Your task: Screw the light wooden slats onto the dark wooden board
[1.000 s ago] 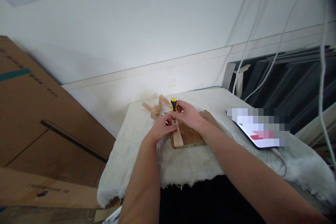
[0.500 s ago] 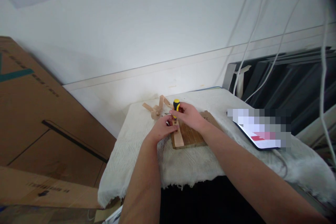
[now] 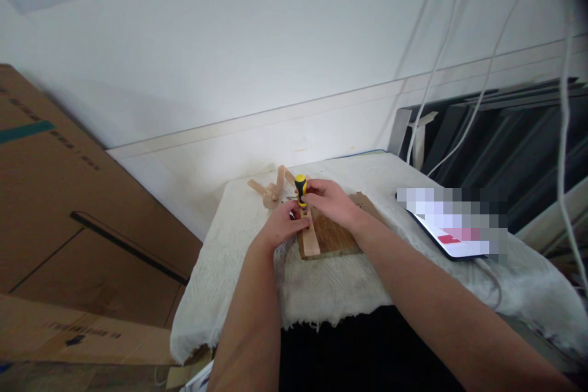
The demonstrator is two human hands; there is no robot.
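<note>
My right hand [image 3: 331, 201] grips a screwdriver [image 3: 301, 188] with a yellow and black handle. It stands nearly upright, its lower end over a pale tan strip [image 3: 311, 242]; the tip is too small to make out. My left hand [image 3: 283, 223] is closed on the strip near the screwdriver's foot, thumb on top and the other fingers partly hidden. Under the strip lies a brown wooden board [image 3: 337, 236]. Just beyond my hands rests a curled bundle of similar tan strip [image 3: 272, 195], with a thin metal piece [image 3: 291, 198] between, partly covered.
White cloth [image 3: 229, 251] with a frayed front edge covers the table. A tablet-like screen [image 3: 452, 236] with a cable lies at the right. Large cardboard [image 3: 114, 220] leans at the left. White cables [image 3: 487, 82] hang before dark panels [image 3: 514, 128].
The screwdriver's handle has tipped slightly to the left, and my right fingers have shifted on it. My left hand stays on the strip. The whole view has moved a little.
</note>
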